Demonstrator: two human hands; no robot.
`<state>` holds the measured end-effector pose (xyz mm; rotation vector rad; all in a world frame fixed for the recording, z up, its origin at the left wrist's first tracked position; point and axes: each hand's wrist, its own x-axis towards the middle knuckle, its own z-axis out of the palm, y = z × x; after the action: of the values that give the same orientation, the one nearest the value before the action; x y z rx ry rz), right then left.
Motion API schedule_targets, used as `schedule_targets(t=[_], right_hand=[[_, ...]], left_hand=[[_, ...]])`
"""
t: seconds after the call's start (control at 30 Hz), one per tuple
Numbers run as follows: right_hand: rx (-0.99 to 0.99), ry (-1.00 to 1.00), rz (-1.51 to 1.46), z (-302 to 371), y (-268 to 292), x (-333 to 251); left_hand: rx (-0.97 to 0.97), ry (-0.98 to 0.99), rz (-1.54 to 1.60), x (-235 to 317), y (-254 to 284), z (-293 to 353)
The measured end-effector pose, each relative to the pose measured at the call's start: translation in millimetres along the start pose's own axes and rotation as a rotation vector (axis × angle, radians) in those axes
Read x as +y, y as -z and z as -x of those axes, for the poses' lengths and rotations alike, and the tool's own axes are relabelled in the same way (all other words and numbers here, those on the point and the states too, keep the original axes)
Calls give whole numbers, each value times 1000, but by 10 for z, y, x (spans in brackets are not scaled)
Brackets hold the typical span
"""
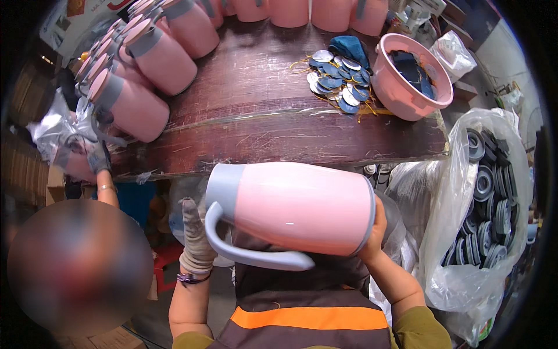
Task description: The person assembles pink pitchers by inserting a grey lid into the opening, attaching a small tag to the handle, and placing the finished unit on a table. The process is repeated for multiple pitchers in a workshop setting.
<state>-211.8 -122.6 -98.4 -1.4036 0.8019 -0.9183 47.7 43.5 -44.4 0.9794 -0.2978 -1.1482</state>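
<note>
A pink insulated jug point(296, 203) with a grey-blue collar and handle lies sideways in front of me, its top to the left and its handle hanging toward me. My right hand point(375, 230), bare, grips it round the base, with part of the fingers hidden behind it. By the collar, my left hand point(197, 241) wears a pale knitted glove. Its visible fingers stretch upward beside the handle point(250, 253), and the rest of the hand is partly covered by the jug.
Several pink jugs point(160, 55) stand along the wooden table's point(244, 99) left and far sides. Round tags point(340, 78) lie beside a pink bucket point(392, 87). At right, a clear bag point(442, 244) holds grey lids point(482, 232). A co-worker's gloved hand point(99, 157) touches a plastic-wrapped jug at left.
</note>
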Motion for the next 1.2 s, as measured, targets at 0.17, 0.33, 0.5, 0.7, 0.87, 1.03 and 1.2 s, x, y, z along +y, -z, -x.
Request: schedule_targets(t=[0.17, 0.33, 0.5, 0.7, 0.87, 1.03, 1.2], right_hand=[[-104, -12, 43, -28, 92, 91], [-118, -723, -209, 82, 316, 457], [375, -664, 82, 478, 1455, 1792], [-488, -949, 1012, 2672, 3125, 4204], [-533, -989, 1120, 2341, 2563, 3608], [-509, -976, 1191, 2194, 2435, 3307], [-542, -964, 1274, 2173, 2361, 3067]], left_hand=[[75, -149, -297, -148, -55, 99], [103, -465, -484, 19, -299, 60], [106, -215, -852, 127, -332, 143], [-73, -155, -1054, -170, -483, -126], [-83, -166, -1127, -309, -750, -199], [-98, -151, -1097, -327, -786, -184], [-86, -144, -1099, -318, -711, -149]])
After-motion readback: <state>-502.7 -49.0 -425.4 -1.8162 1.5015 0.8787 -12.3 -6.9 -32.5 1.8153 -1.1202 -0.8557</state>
